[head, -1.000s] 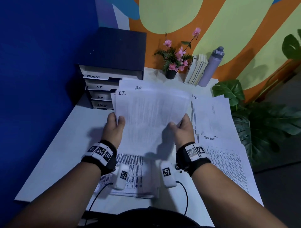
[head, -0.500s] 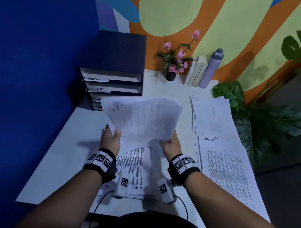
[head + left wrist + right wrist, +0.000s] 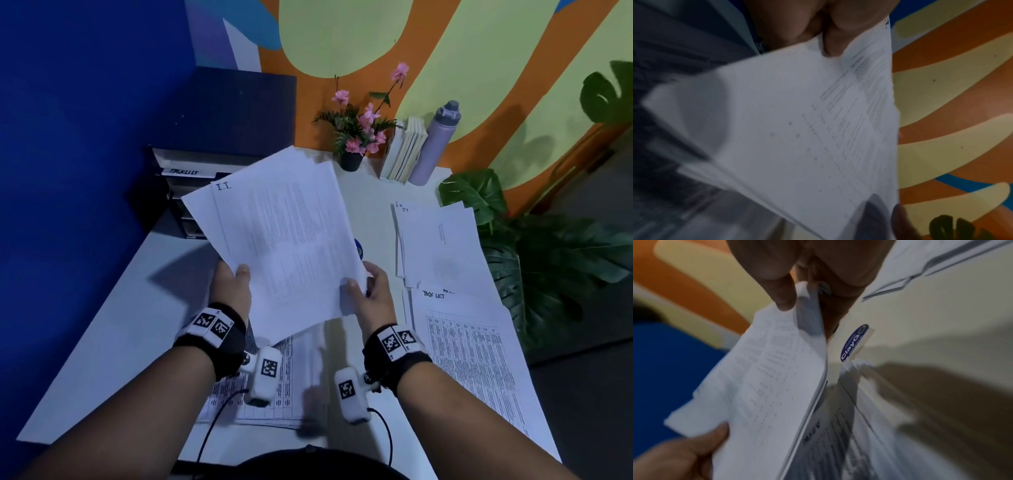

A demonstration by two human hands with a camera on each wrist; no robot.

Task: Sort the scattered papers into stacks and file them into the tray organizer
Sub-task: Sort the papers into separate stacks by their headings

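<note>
A stack of white printed papers marked "I.T." is held in the air above the table, tilted to the left. My left hand grips its lower left edge, thumb on top. My right hand pinches its lower right corner. In the left wrist view the stack fills the frame; in the right wrist view my thumb presses on the stack. The dark tray organizer with labelled shelves stands at the back left, partly hidden by the stack. More papers lie under my wrists.
On the white table lie an "IT" pile and a "Task list" pile at the right. A flower pot, books and a grey bottle stand at the back. Leafy plants border the right edge.
The stack dipped toward the table with the sheets splayed, then rose again. It now tilts leftward in front of the organizer, with both hands still on it.
</note>
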